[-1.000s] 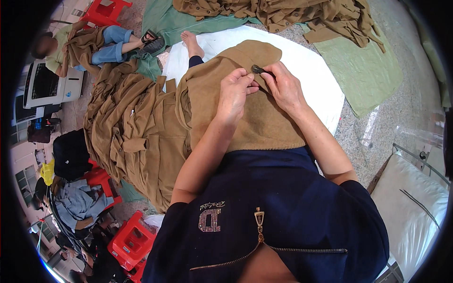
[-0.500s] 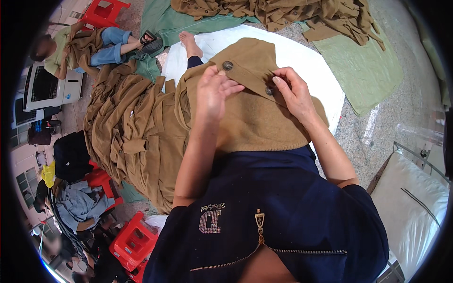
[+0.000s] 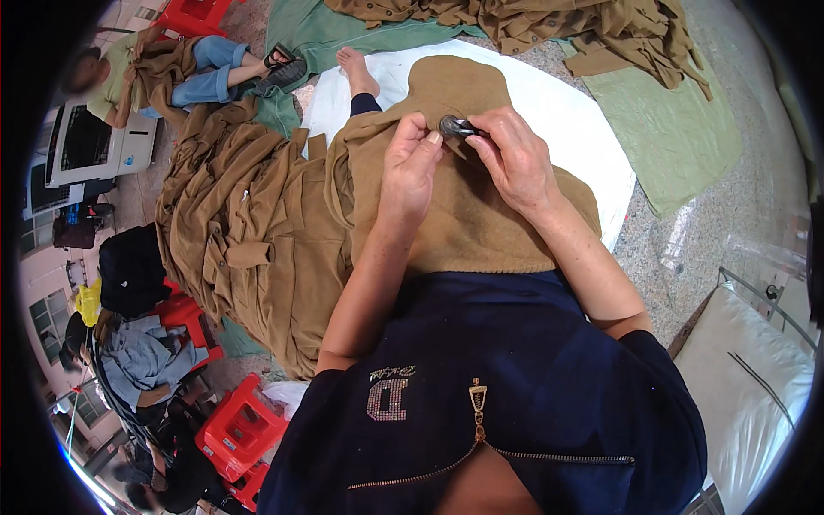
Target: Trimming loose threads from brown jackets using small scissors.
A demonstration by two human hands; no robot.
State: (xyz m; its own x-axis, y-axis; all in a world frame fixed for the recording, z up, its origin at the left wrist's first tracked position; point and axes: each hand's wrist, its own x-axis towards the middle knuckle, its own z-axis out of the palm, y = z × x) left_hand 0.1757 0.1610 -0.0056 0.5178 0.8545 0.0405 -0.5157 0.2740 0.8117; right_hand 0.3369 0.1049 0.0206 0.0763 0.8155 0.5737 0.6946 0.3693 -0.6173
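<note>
A brown coat [image 3: 481, 232] of thick cloth lies spread over my lap. My left hand [image 3: 407, 176] pinches its cloth beside a round dark button [image 3: 448, 126], with the thumb at the button's lower edge. Between the thumb and fingers of my right hand [image 3: 521, 163] is a small dark metal tool that looks like thread snips [image 3: 466, 129]. Its tip meets the button's right side. My fingers cover most of the tool, so its full shape is hidden.
A heap of brown coats [image 3: 257, 249] lies close on my left, more coats [image 3: 549, 26] at the far side. White sheeting [image 3: 566, 129] lies under my leg. Red stools [image 3: 240, 427] stand at left; a person [image 3: 129, 77] sits far left holding brown cloth. A white wrapped bundle [image 3: 747, 360] is at right.
My hands have come together at one button; before, they were apart along the coat's buttoned edge. The dark tool now shows in my right hand. The cloth has shifted and folded under my fingers.
</note>
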